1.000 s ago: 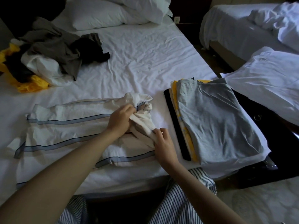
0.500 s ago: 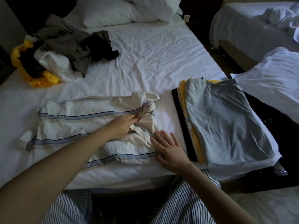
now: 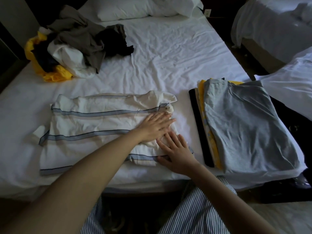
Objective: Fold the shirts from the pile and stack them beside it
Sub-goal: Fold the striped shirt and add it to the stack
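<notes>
A white shirt with blue-grey stripes (image 3: 94, 125) lies flat across the near part of the bed, its collar end to the right. My left hand (image 3: 155, 126) rests flat on that collar end, fingers spread. My right hand (image 3: 177, 152) lies flat just below it, on the shirt's near right corner. Neither hand grips cloth. To the right stands the stack of folded shirts (image 3: 243, 125), a grey one on top, with yellow and black edges showing under it. The pile of unfolded clothes (image 3: 72, 46), grey, black, white and yellow, sits at the far left of the bed.
The bed's white sheet (image 3: 168, 61) lies open between pile and stack. Pillows (image 3: 135, 9) are at the head. A second bed (image 3: 273, 27) stands at the right across a narrow gap. A dark case (image 3: 290, 186) lies under the stack's sheet corner.
Both hands let go of the collar fabric that they were pinching and now lie flat on the shirt. The collar end is pressed down. The camera view has shifted slightly.
</notes>
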Available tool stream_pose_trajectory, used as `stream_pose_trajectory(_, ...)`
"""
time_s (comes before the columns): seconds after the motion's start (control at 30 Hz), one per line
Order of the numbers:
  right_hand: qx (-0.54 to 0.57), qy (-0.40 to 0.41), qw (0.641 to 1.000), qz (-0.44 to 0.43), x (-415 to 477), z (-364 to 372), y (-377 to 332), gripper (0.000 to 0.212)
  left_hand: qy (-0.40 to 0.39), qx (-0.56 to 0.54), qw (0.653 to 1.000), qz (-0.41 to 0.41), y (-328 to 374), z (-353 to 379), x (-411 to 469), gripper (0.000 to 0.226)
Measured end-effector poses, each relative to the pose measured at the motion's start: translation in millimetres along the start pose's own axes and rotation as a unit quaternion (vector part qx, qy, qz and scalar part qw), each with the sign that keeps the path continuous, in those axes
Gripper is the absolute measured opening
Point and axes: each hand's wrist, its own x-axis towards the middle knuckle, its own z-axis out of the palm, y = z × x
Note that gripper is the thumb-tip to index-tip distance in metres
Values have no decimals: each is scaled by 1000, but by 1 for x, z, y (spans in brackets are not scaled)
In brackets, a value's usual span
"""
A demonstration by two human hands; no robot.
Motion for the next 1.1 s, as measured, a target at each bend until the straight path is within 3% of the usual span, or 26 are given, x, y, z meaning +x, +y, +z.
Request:
stream_pose_trajectory(0.17, 46, -14, 999, -7, -1, -6, -5, 111, 35, -9, 999, 3, 0, 0, -13, 49)
stream_pose_trajectory(0.23, 61, -18, 998, 14, -3, -16, -12, 102, 54, -8, 999, 0, -7, 5, -35, 51)
stream_pose_trajectory(0.33, 73, 39, 996, 28, -3, -19, -31, 84, 85, 4, 996, -36, -34, 21, -89, 60)
stream_pose_trajectory(0.57, -2, 31, 995, -97, 21, 6, -93, 72, 202, -35, 966, -159, -94, 62, -227, 66)
stream_pose_trajectory(0.67, -19, 63, 993, -97, 20, 18, -92, 55, 287, -62, 913, -282, -102, 74, -265, 63)
stream_pose_trajectory(0.77, -18, 89, 993, -79, 18, 19, -91, 50, 377, -183, 803, -425, -103, 80, -283, 53)
stream_pose_trajectory(0.87, -38, 78, 994, -72, 17, 18, -93, 53, 424, -341, 704, -456, -102, 71, -283, 28)
stream_pose_trajectory(0.93, -41, 60, 995, -66, 18, 16, -94, 54, 436, -396, 680, -435, -97, 62, -282, 17)
stream_pose_trajectory(1.03, -47, 44, 996, -60, 18, 12, -95, 57, 456, -420, 680, -391, -89, 51, -288, 15)
stream_pose_trajectory(1.1, -42, 30, 996, -73, 18, 10, -91, 66, 489, -437, 643, -395, -93, 48, -297, 12)
